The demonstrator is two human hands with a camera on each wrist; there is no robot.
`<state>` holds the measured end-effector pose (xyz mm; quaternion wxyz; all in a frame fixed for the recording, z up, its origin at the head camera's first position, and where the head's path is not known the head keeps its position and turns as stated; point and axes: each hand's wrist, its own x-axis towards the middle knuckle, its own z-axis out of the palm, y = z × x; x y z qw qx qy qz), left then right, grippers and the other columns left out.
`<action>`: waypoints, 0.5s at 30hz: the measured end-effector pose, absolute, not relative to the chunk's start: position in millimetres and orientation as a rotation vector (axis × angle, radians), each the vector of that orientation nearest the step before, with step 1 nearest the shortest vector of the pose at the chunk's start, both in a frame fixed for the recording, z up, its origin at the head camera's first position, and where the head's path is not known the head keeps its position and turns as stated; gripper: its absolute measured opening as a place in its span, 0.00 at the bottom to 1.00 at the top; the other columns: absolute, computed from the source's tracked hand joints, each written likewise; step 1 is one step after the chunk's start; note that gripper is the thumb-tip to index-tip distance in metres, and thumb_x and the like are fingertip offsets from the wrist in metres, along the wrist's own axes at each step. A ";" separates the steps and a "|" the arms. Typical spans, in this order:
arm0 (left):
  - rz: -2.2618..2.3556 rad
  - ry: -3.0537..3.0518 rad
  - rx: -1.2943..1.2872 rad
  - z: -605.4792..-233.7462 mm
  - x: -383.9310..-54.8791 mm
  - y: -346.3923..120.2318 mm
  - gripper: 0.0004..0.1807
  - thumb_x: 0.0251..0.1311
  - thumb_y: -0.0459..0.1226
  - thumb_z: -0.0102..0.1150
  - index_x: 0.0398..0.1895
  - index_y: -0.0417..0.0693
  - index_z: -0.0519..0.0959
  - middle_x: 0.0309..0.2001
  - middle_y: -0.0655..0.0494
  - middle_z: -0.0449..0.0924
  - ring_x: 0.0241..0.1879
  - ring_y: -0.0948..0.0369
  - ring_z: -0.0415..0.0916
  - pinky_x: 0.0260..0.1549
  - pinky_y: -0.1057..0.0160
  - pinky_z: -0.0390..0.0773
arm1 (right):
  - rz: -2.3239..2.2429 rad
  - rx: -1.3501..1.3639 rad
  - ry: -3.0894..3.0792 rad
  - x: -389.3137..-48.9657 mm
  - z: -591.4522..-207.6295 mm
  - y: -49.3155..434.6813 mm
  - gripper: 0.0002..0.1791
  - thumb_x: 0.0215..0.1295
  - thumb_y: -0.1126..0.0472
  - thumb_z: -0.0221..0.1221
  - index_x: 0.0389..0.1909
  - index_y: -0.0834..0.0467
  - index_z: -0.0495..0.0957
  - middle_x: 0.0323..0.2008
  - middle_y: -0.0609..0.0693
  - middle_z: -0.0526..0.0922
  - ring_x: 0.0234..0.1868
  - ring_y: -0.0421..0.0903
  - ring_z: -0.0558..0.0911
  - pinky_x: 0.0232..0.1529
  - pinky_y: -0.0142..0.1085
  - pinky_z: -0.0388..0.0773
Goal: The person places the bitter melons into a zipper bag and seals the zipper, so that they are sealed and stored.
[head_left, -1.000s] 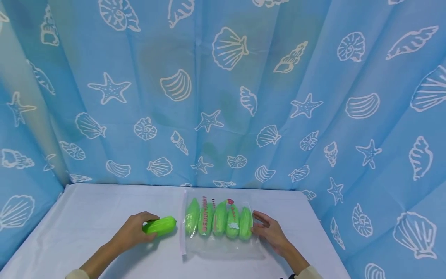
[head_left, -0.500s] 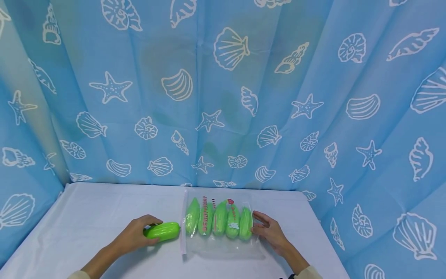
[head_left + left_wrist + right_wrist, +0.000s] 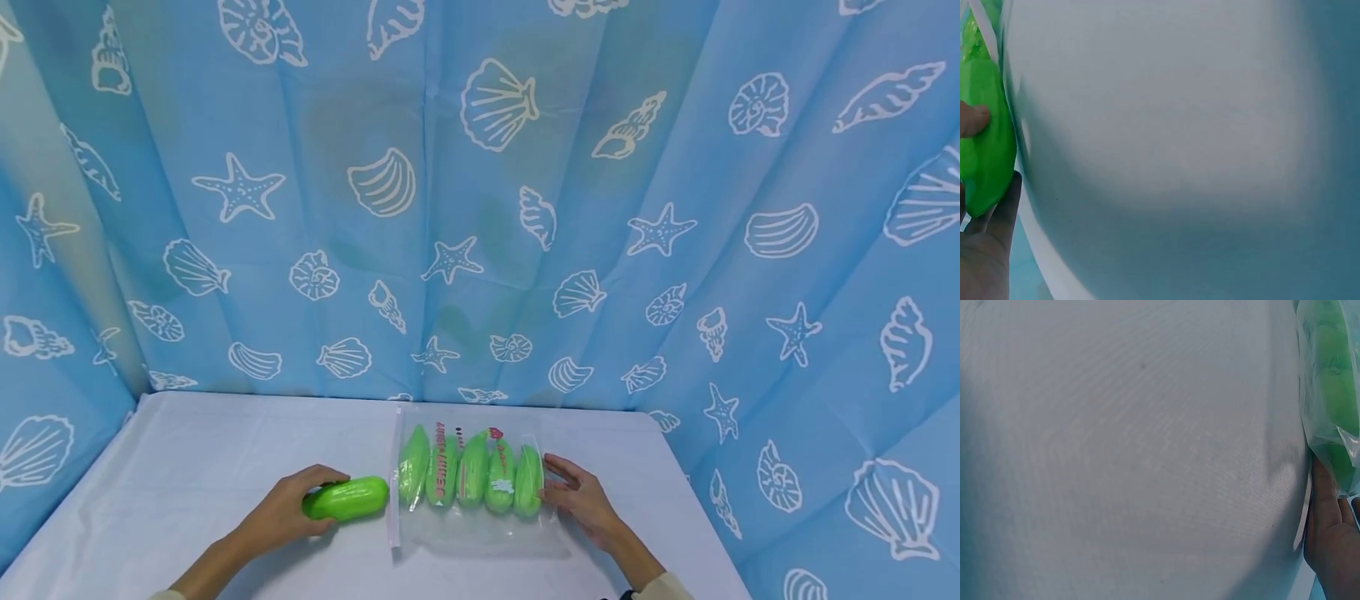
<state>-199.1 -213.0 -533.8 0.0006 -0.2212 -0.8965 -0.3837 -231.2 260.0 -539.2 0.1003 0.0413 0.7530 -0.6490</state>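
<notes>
My left hand (image 3: 287,506) grips a glossy green cucumber (image 3: 351,498), its thumb on one side and its fingers on the other. The cucumber lies nearly sideways, its far tip at the zip edge of a clear plastic bag (image 3: 480,533). Inside the bag several similar green cucumbers (image 3: 472,475) stand side by side under red printing. At the bag's other end my right hand (image 3: 588,502) holds the edge, beside the last cucumber. In the left wrist view the thumb presses the cucumber (image 3: 988,140); in the right wrist view fingers (image 3: 1325,494) meet the bag (image 3: 1310,406).
A white cloth (image 3: 225,442) covers the table under the hands and bag. Behind and to both sides hangs a blue curtain (image 3: 480,208) with white shells and starfish.
The left hand has shifted slightly down and brought the cucumber right, up to the bag's zip edge. Since half a second ago it has barely moved. The right hand and the bag stay in place.
</notes>
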 end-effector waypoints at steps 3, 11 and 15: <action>-1.216 -2.809 -0.699 -534.2 -197.4 -213.6 0.31 0.45 0.39 0.76 0.56 0.52 0.78 0.52 0.64 0.78 0.52 0.57 0.76 0.51 0.56 0.78 | -1.909 0.130 2.229 -231.5 -537.5 257.9 0.40 0.54 0.65 0.70 0.69 0.59 0.66 0.69 0.59 0.66 0.62 0.56 0.73 0.50 0.41 0.78; -1.259 -2.791 -0.769 -534.1 -193.0 -208.1 0.31 0.45 0.39 0.76 0.56 0.51 0.78 0.52 0.64 0.78 0.52 0.60 0.75 0.51 0.56 0.78 | -1.920 0.133 2.223 -230.9 -537.9 257.8 0.40 0.54 0.66 0.69 0.69 0.60 0.65 0.69 0.59 0.65 0.62 0.56 0.73 0.51 0.41 0.78; -1.255 -2.793 -0.794 -531.2 -191.1 -204.2 0.30 0.46 0.39 0.75 0.56 0.53 0.78 0.52 0.65 0.78 0.52 0.61 0.75 0.51 0.55 0.77 | -1.923 0.134 2.220 -232.0 -539.7 258.4 0.40 0.54 0.66 0.69 0.69 0.60 0.65 0.69 0.59 0.65 0.61 0.54 0.73 0.49 0.40 0.78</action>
